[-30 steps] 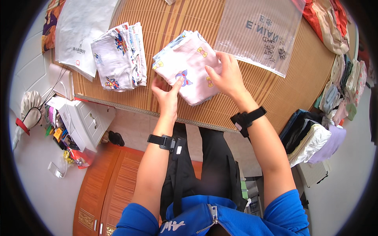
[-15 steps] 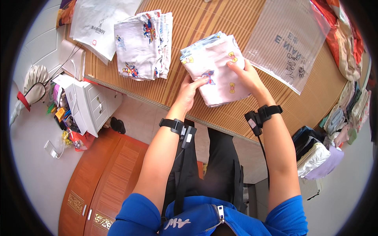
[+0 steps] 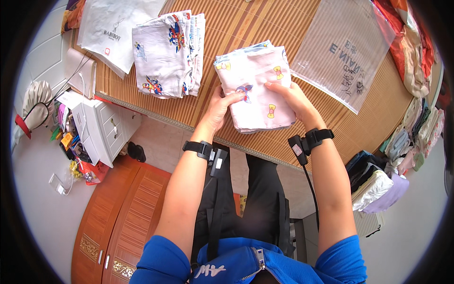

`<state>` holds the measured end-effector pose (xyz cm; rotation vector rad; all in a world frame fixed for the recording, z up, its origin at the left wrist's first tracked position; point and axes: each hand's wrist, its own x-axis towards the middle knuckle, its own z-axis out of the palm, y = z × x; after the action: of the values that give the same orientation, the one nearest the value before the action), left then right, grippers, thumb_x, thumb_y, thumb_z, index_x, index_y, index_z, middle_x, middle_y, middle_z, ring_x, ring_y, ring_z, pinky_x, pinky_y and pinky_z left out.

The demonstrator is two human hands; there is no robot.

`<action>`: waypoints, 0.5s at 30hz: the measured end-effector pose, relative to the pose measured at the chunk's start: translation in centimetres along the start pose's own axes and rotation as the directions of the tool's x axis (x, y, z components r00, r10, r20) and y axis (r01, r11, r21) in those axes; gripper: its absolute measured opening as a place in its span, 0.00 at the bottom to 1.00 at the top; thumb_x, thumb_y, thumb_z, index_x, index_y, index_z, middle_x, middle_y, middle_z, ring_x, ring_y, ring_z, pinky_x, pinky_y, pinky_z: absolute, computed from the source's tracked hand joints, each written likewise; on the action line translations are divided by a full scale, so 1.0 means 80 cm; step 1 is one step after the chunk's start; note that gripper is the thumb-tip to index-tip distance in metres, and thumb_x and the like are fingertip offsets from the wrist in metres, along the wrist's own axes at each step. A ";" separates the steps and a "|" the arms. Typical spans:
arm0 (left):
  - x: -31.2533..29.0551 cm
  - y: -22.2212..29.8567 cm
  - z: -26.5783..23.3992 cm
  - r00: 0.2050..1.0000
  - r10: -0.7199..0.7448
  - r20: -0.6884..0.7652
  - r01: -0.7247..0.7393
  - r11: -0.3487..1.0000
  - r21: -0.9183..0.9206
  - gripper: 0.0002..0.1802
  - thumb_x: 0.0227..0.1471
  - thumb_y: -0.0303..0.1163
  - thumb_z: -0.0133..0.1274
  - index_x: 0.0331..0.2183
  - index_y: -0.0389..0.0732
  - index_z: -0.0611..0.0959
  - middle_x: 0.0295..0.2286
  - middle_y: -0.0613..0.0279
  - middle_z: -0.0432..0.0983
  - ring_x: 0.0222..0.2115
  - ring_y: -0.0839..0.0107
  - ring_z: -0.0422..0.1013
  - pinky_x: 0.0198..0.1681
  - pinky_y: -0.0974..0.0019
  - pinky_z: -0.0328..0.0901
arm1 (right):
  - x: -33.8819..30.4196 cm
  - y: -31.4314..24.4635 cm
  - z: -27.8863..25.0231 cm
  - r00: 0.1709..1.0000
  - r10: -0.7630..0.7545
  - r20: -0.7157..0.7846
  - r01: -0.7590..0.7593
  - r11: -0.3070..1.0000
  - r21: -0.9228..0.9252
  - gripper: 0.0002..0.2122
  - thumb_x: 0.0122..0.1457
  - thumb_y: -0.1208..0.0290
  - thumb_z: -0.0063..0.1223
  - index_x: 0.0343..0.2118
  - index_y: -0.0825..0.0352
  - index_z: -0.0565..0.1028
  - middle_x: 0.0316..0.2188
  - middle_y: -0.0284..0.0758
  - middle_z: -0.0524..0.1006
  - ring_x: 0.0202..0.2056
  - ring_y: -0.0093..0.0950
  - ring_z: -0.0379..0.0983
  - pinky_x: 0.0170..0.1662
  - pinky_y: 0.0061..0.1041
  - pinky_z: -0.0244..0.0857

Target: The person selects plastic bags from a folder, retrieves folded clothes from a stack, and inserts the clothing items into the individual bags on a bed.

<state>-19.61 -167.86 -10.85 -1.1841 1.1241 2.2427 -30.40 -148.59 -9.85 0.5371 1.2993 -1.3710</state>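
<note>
Left hand [image 3: 218, 109] and right hand [image 3: 299, 101] grip folded printed cloths [image 3: 256, 111].

Bright light; fisheye-bent, dark rim

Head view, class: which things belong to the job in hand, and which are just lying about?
Belongs to the job:
- left hand and right hand, thumbs on top
- pink folded cloth between them
- brown mat below
- probably the white folded cloths alongside

Seemingly just lying about:
- dark shoe, floor
- lilac cloth, far right
- red bag, left
</note>
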 end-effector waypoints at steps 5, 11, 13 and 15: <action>-0.003 0.009 0.007 1.000 0.027 -0.010 -0.027 0.998 -0.051 0.34 0.39 0.28 0.58 0.49 0.35 0.62 0.41 0.54 0.68 0.43 0.65 0.68 0.49 0.62 0.65 | -0.012 -0.005 0.016 0.992 -0.120 -0.022 0.120 0.993 -0.009 0.25 0.50 0.68 0.59 0.49 0.72 0.65 0.42 0.38 0.74 0.42 0.25 0.71 0.44 0.24 0.67; -0.002 0.016 0.021 0.981 0.090 -0.169 -0.070 0.990 0.123 0.32 0.39 0.24 0.57 0.48 0.34 0.62 0.41 0.51 0.68 0.39 0.65 0.71 0.43 0.63 0.68 | -0.001 0.026 0.017 0.943 -0.310 -0.123 0.290 0.943 -0.162 0.22 0.48 0.70 0.58 0.46 0.70 0.67 0.40 0.38 0.75 0.41 0.27 0.73 0.45 0.26 0.67; -0.002 0.009 0.028 0.956 0.138 -0.259 -0.094 0.980 0.176 0.31 0.38 0.25 0.59 0.45 0.33 0.64 0.41 0.50 0.69 0.39 0.65 0.71 0.41 0.63 0.68 | 0.002 0.032 0.022 0.923 -0.339 -0.184 0.279 0.916 -0.289 0.22 0.47 0.70 0.58 0.45 0.70 0.68 0.38 0.40 0.76 0.40 0.30 0.74 0.44 0.27 0.68; -0.002 0.000 0.039 0.910 0.210 -0.358 -0.120 0.959 0.258 0.30 0.37 0.26 0.60 0.43 0.32 0.66 0.40 0.49 0.69 0.38 0.63 0.70 0.41 0.61 0.67 | -0.013 0.023 0.052 0.837 -0.445 -0.317 0.281 0.848 -0.449 0.20 0.47 0.70 0.55 0.44 0.68 0.68 0.32 0.47 0.77 0.38 0.42 0.75 0.42 0.34 0.68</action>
<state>-21.15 -165.41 -9.68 -1.5150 1.6433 1.9702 -27.06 -151.47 -8.46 0.3115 2.0589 -1.2938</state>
